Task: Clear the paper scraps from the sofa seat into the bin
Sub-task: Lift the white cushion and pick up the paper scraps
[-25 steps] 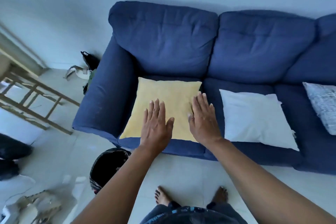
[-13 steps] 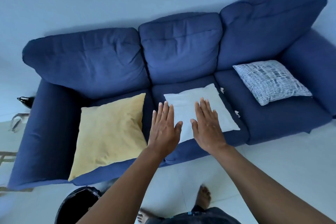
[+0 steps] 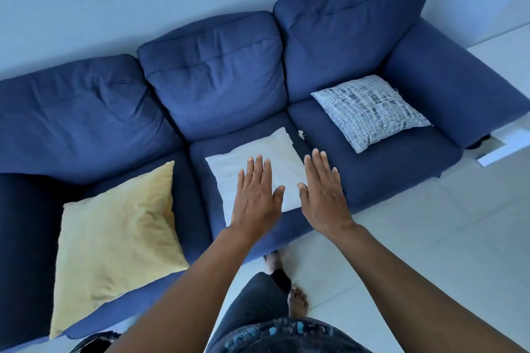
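Two hands hover flat over the middle seat of the sofa [image 3: 387, 169], and neither holds anything: the left hand [image 3: 256, 192] is spread with straight fingers over the white cushion [image 3: 229, 169], the right hand [image 3: 324, 189] likewise just past that cushion's right edge. A second ago the same flat hands were over the yellow cushion [image 3: 114, 241] at the sofa's left end; the view has since swung rightward along the seats, so the search has probably moved on to the part where the litter lies. The bin [image 3: 94, 342] shows only as a dark rim at the bottom edge, below the yellow cushion, so it is now well behind the reach. Beyond the right fingertips, just off the white cushion's far right corner, one small paper scrap [image 3: 301, 133] sits at the seam between the middle and right seats. It is too small to give a clear long axis or heading. Farther right lies the striped cushion [image 3: 370, 112].
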Motion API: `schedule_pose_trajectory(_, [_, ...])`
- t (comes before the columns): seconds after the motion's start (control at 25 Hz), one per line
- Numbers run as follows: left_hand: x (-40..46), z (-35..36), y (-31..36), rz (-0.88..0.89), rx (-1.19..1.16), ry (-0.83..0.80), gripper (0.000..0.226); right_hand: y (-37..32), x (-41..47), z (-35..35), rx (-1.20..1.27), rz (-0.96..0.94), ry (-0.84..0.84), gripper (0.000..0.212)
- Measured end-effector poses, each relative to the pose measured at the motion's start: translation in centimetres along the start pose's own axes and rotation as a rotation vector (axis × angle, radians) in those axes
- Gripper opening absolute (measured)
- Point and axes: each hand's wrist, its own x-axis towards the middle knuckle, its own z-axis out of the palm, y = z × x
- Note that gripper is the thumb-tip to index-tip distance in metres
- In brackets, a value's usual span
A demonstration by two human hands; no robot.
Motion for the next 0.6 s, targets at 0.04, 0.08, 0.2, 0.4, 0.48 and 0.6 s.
schedule_pose_trajectory(0.04, [1.3, 0.3, 0.4, 0.012, 0.003, -0.006, 0.067, 0.7, 0.6, -0.2, -0.007, 0.011, 0.004, 0.061])
schedule_pose_trajectory(0.08, [2.4, 0.6, 0.7, 0.024, 0.002, -0.008, 0.067, 1.3, 1.1, -0.3, -0.015, 0.018, 0.004, 0.061])
schedule_pose_trajectory(0.2, [5.7, 1.7, 1.9, 0.059, -0.007, -0.025, 0.066, 3.3, 3.2, -0.9, -0.03, 0.047, -0.003, 0.061])
schedule_pose_trajectory(0.4, [12.4, 3.4, 2.9, 0.096, -0.031, -0.05, 0.065, 7.1, 7.7, -1.3, -0.051, 0.075, -0.038, 0.059])
schedule_pose_trajectory(0.48, [14.8, 4.1, 2.8, 0.079, -0.05, -0.069, 0.065, 8.5, 9.7, -0.8, -0.048, 0.107, -0.059, 0.058])
schedule_pose_trajectory(0.6, [17.8, 5.4, 1.9, 0.085, -0.028, -0.126, 0.064, 10.6, 12.0, 0.3, -0.006, 0.179, -0.101, 0.057])
